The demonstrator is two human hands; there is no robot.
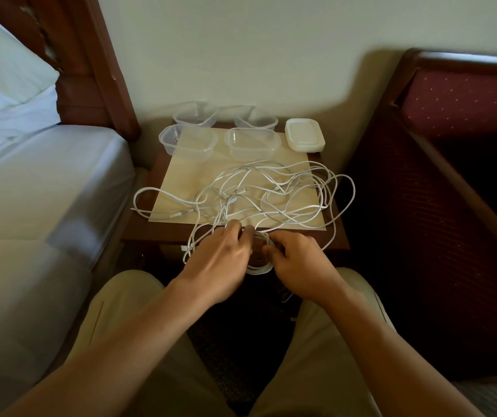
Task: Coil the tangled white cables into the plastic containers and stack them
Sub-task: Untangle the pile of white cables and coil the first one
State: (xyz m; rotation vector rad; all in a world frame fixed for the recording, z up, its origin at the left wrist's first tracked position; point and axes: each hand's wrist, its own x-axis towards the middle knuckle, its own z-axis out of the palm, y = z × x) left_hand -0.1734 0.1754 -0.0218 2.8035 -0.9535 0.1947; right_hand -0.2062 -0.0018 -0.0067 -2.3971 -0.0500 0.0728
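Nearest the camera, the left hand (223, 254) and right hand (296, 260) meet at the near edge of the nightstand (336, 236), both with fingers curled round a small coil of white cable (260, 267) held between them, just off the table's front edge. From this coil the strands run away from the person into the tangled white cables (259, 197), which sprawl over a pale mat (181, 164) with their spread running mainly left to right; one loop trails off the mat's left edge, others overhang the right side. The tangle thus lies directly beyond both hands, the left hand reaching slightly farther into it. Beyond the tangle stand four clear plastic containers (253, 142) in two rows, all open and without cable, and a stack of white lids (305, 134) at the far right corner. Judged from this layout, coiling is at its first cable. A bed (45, 176) flanks the left, an upholstered chair (451, 115) the right.
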